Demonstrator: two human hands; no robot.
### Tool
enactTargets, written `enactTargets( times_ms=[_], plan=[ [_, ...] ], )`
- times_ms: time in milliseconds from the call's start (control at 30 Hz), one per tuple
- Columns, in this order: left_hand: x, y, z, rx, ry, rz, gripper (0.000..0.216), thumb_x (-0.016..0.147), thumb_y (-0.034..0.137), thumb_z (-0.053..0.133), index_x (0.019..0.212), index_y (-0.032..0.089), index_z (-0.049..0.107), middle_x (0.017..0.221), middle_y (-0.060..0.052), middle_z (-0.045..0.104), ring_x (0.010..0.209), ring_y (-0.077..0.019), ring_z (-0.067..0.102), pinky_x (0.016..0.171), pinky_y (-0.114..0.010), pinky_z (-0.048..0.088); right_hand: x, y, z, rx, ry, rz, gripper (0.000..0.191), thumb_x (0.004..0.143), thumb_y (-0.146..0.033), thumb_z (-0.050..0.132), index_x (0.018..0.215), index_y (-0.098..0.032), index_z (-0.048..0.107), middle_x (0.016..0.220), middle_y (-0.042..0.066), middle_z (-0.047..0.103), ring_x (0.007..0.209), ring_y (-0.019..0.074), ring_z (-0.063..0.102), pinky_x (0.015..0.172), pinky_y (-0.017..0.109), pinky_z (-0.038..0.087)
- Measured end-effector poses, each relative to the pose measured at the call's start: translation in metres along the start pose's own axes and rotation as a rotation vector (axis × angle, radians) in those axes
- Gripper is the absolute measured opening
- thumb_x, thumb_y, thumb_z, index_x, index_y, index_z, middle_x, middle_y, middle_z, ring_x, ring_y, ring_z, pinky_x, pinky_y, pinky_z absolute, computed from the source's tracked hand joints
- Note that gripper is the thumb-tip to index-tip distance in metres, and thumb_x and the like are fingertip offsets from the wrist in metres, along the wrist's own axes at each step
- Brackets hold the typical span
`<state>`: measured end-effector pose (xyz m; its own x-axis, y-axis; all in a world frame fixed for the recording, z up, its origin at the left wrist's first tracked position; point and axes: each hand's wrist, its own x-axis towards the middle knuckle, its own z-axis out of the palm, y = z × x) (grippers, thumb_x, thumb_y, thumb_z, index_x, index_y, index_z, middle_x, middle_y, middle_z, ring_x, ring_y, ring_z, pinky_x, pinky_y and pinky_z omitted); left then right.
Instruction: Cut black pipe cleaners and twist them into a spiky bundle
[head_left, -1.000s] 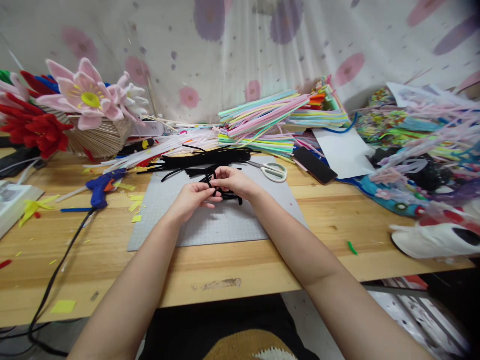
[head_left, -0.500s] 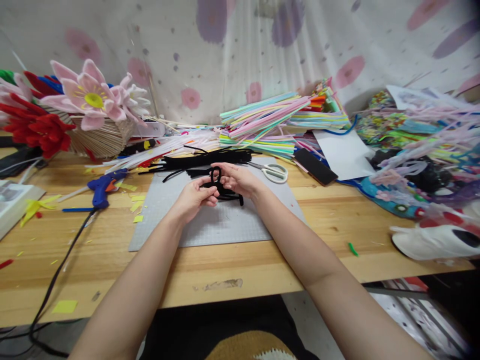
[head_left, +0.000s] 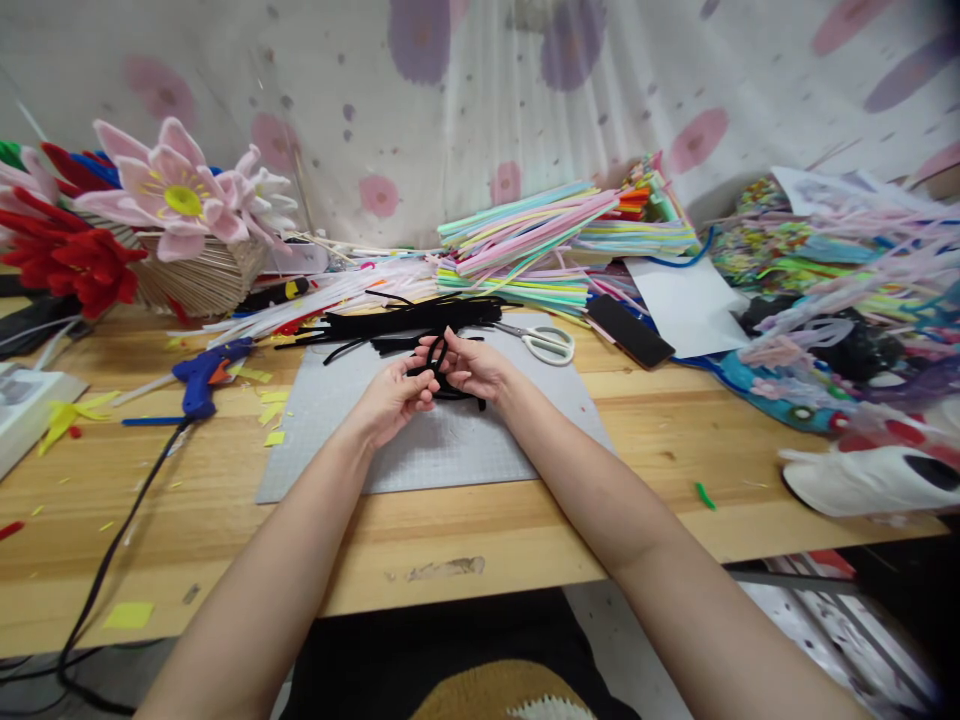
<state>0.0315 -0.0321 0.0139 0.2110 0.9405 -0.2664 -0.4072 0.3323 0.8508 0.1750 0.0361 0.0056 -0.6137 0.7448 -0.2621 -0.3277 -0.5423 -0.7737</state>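
Note:
Over the grey cutting mat [head_left: 450,455], my left hand [head_left: 397,398] pinches a bent black pipe cleaner [head_left: 440,352] between thumb and fingers. My right hand [head_left: 474,366] grips the same pipe cleaner from the other side, its thumb and forefinger near the upper part of the bend. More black pieces lie on the mat just behind and below my fingers, partly hidden by them. Past my hands rests a bundle of black pipe cleaners [head_left: 405,320]. White-handled scissors [head_left: 547,344] lie to the right of the bundle.
A blue glue gun [head_left: 201,378] with its cord lies left of the mat, among yellow scraps. Pastel pipe cleaners [head_left: 525,235] are piled at the back. A dark phone [head_left: 630,330] and a white shoe-like item [head_left: 870,483] lie right. Pink flowers [head_left: 176,195] stand back left.
The loop in the black pipe cleaner looks narrower and tilts more to the right. My right hand has shifted slightly down and its fingers have changed position on it.

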Motion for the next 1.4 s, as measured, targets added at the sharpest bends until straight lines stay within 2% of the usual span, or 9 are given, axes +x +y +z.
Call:
enactTargets(
  times_ms=[367, 600, 833, 933, 1033, 1133, 1200, 1300, 1400],
  plan=[
    [0.002, -0.004, 0.000, 0.002, 0.062, -0.008, 0.030, 0.072, 0.008, 0.065, 0.096, 0.013, 0.047, 0.060, 0.001, 0.062, 0.044, -0.0050, 0.055, 0.047, -0.016, 0.050, -0.008, -0.011, 0.015, 0.056, 0.151, -0.021, 0.023, 0.089, -0.019, 0.046, 0.072, -0.010, 0.059, 0.065, 0.002, 0.063, 0.040, -0.0006, 0.043, 0.027, 0.005, 0.022],
    [0.002, -0.007, 0.003, 0.225, 0.076, 0.130, 0.044, 0.063, 0.019, 0.072, 0.094, 0.016, 0.041, 0.059, 0.001, 0.065, 0.046, -0.0099, 0.059, 0.050, -0.022, 0.050, -0.004, -0.010, 0.012, -0.034, 0.234, -0.111, 0.026, 0.085, -0.014, 0.050, 0.062, -0.009, 0.060, 0.052, 0.001, 0.057, 0.037, -0.0015, 0.038, 0.029, 0.006, 0.022],
    [0.002, -0.006, 0.004, 0.401, 0.087, 0.235, 0.047, 0.061, 0.027, 0.071, 0.091, 0.019, 0.037, 0.054, 0.004, 0.064, 0.049, -0.0135, 0.061, 0.051, -0.025, 0.049, -0.003, -0.011, 0.005, -0.219, 0.231, -0.221, 0.015, 0.076, -0.021, 0.062, 0.065, -0.011, 0.064, 0.061, 0.002, 0.063, 0.043, 0.0012, 0.044, 0.036, 0.010, 0.030],
    [0.004, -0.006, -0.005, 0.544, 0.181, 0.300, 0.046, 0.064, 0.033, 0.069, 0.097, 0.020, 0.041, 0.059, 0.002, 0.066, 0.047, -0.0132, 0.060, 0.047, -0.023, 0.045, -0.008, -0.021, -0.005, -0.328, 0.197, -0.186, 0.010, 0.075, -0.020, 0.064, 0.071, -0.011, 0.067, 0.069, 0.004, 0.067, 0.050, 0.0032, 0.050, 0.041, 0.011, 0.037],
    [0.007, -0.005, -0.018, 0.712, 0.384, 0.368, 0.039, 0.072, 0.040, 0.061, 0.102, 0.019, 0.046, 0.057, 0.002, 0.063, 0.050, -0.0142, 0.060, 0.047, -0.022, 0.041, -0.012, -0.030, -0.020, -0.293, 0.190, -0.132, 0.008, 0.076, -0.015, 0.061, 0.073, -0.012, 0.067, 0.072, 0.004, 0.068, 0.052, 0.0034, 0.053, 0.049, 0.013, 0.045],
    [0.014, -0.003, -0.032, 0.937, 0.605, 0.457, 0.030, 0.078, 0.040, 0.054, 0.100, 0.020, 0.051, 0.064, 0.001, 0.063, 0.058, -0.0141, 0.060, 0.058, -0.026, 0.043, -0.013, -0.032, -0.032, -0.203, 0.153, -0.112, 0.009, 0.075, -0.011, 0.059, 0.078, -0.014, 0.067, 0.079, 0.003, 0.069, 0.060, 0.0046, 0.057, 0.061, 0.016, 0.050],
    [0.019, -0.004, -0.038, 1.165, 0.703, 0.496, 0.024, 0.078, 0.039, 0.054, 0.095, 0.022, 0.056, 0.076, -0.001, 0.063, 0.070, -0.0164, 0.060, 0.065, -0.029, 0.043, -0.012, -0.029, -0.035, -0.260, 0.111, -0.072, 0.012, 0.073, -0.012, 0.062, 0.082, -0.015, 0.068, 0.086, 0.004, 0.069, 0.063, 0.0062, 0.059, 0.060, 0.018, 0.051],
    [0.029, -0.007, -0.045, 1.417, 0.680, 0.499, 0.018, 0.075, 0.035, 0.058, 0.087, 0.023, 0.062, 0.090, -0.006, 0.059, 0.091, -0.0225, 0.056, 0.076, -0.034, 0.042, -0.008, -0.023, -0.036, -0.553, 0.176, -0.067, 0.019, 0.067, -0.015, 0.067, 0.085, -0.014, 0.069, 0.083, 0.005, 0.069, 0.057, 0.0071, 0.056, 0.055, 0.020, 0.047],
    [0.037, -0.011, -0.048, 1.482, 0.603, 0.464, 0.010, 0.074, 0.030, 0.060, 0.078, 0.022, 0.062, 0.090, -0.007, 0.055, 0.098, -0.0250, 0.051, 0.082, -0.035, 0.040, -0.001, -0.020, -0.039, -0.772, 0.380, -0.261, 0.018, 0.066, -0.018, 0.066, 0.084, -0.013, 0.070, 0.075, 0.004, 0.068, 0.062, 0.0087, 0.056, 0.063, 0.023, 0.046]
  ],
)
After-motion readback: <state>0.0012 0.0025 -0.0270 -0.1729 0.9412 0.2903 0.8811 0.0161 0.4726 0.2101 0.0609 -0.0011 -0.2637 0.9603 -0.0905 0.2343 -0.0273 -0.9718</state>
